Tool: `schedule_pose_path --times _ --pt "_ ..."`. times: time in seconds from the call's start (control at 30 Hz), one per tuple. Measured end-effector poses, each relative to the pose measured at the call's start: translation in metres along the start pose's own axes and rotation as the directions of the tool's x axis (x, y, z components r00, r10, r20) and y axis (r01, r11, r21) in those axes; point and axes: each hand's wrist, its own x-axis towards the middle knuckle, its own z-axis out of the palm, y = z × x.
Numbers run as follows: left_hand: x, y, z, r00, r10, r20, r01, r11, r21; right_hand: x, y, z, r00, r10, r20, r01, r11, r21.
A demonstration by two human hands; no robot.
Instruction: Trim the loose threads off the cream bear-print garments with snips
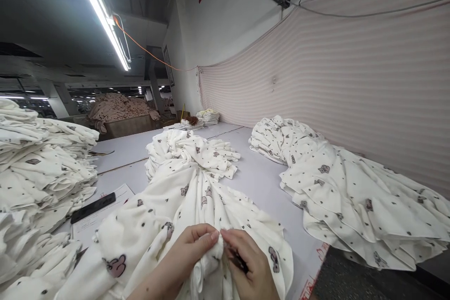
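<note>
A heap of white printed fabric pieces with small dark and pink motifs lies on the grey table in front of me. My left hand pinches a bunched fold of this white fabric at the near edge. My right hand is closed beside it, fingertips on the same fold, with a small dark object partly showing under its fingers. Both hands meet at the bottom centre of the view.
A tall stack of the same fabric stands at the left. More cut pieces spread along the right by a striped pink cloth wall. A black flat object lies on a paper sheet. Farther piles sit behind.
</note>
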Motion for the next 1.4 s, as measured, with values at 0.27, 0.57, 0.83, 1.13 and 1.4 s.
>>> schedule_pose_path --times 0.27,0.57,0.83,1.13,1.4 --pt "0.002 -0.004 0.005 0.993 -0.074 -0.088 0.088 0.981 0.172 0.001 0.010 0.000 0.998 0.067 -0.015 -0.068 0.987 -0.145" --pt "0.001 -0.002 0.014 0.979 0.013 -0.203 0.032 0.976 0.215 0.003 0.002 -0.024 0.951 0.310 -0.023 -0.310 0.951 -0.005" --pt "0.003 -0.008 0.019 0.969 0.168 -0.181 -0.097 0.933 0.347 -0.001 0.007 -0.012 0.913 0.408 0.019 -0.407 0.913 -0.040" --pt "0.001 0.013 0.018 0.988 0.155 0.006 -0.141 0.879 0.455 0.006 0.008 -0.024 0.779 0.591 0.210 -0.626 0.753 0.203" --pt "-0.024 0.040 -0.038 0.975 0.094 0.200 -0.125 0.981 0.148 -0.005 0.008 -0.017 0.844 0.529 -0.086 -0.521 0.848 0.099"
